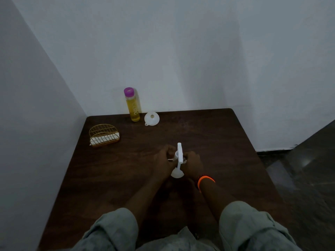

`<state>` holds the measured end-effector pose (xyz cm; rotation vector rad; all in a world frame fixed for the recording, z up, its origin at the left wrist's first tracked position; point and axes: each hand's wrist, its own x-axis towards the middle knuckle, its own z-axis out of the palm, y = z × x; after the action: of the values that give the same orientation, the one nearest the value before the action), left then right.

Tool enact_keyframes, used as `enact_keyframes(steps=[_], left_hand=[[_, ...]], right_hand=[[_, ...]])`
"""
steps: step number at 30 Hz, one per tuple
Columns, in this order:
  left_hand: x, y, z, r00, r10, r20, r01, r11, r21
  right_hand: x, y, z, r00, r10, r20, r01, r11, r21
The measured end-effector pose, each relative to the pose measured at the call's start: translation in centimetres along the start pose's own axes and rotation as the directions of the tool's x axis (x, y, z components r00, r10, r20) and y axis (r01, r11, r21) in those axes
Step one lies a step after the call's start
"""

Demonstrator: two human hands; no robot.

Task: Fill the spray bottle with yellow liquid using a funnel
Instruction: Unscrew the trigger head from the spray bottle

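A white spray bottle (178, 160) stands in the middle of the dark wooden table (226, 142), its trigger head pointing away from me. My left hand (164, 161) and my right hand (192, 164) are both closed around it from either side, hiding most of its body. At the table's far edge stands a tall clear bottle of yellow liquid (133, 107) with a purple cap on. A white funnel (152, 118) lies just to its right, mouth up.
A gold wire holder (103, 135) with a white piece inside sits at the table's left. Walls close in at the back and left. An orange band (205, 181) circles my right wrist. Dark floor lies to the right.
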<state>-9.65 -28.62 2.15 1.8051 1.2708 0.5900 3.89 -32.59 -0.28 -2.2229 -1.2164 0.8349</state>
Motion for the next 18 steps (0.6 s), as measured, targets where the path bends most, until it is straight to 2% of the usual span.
enact_keyframes(steps=[6,10,13,14,15,16,17,18], left_hand=[[-0.1,-0.1,-0.8,0.995,-0.013,0.099,0.009,0.999,0.039],[-0.8,-0.9,-1.3,0.998,0.020,0.062,-0.018,0.999,-0.037],[-2.1,-1.0,-1.4,0.994,0.020,0.108,-0.013,0.998,-0.064],[-1.6,-2.7,-1.4,0.983,0.036,0.182,-0.019,0.995,-0.095],[-1.0,-3.2,-0.8,1.000,-0.014,0.026,0.016,0.997,-0.075],[0.5,-3.5,0.9,0.959,-0.118,-0.257,0.136,0.989,0.051],[1.0,-4.2,1.6,0.929,-0.151,-0.337,0.193,0.977,0.092],[-0.1,-4.6,1.2,0.970,-0.117,-0.212,0.113,0.993,-0.028]], right_hand=[[-0.3,-0.2,0.0,1.000,0.027,0.004,-0.027,1.000,0.007],[-0.1,0.0,0.2,0.999,0.032,0.004,-0.032,0.999,-0.011],[-0.1,-0.1,0.3,1.000,0.030,-0.004,-0.030,0.999,-0.013],[0.0,0.0,0.2,0.999,0.042,-0.001,-0.042,0.999,-0.007],[0.0,0.1,0.4,0.999,0.039,-0.004,-0.039,0.999,0.002],[0.0,0.1,0.4,0.999,0.044,0.000,-0.044,0.999,0.006],[0.0,-0.1,0.4,0.999,0.040,-0.005,-0.040,0.999,0.007],[-0.2,-0.4,0.2,0.999,0.048,-0.004,-0.048,0.999,-0.002]])
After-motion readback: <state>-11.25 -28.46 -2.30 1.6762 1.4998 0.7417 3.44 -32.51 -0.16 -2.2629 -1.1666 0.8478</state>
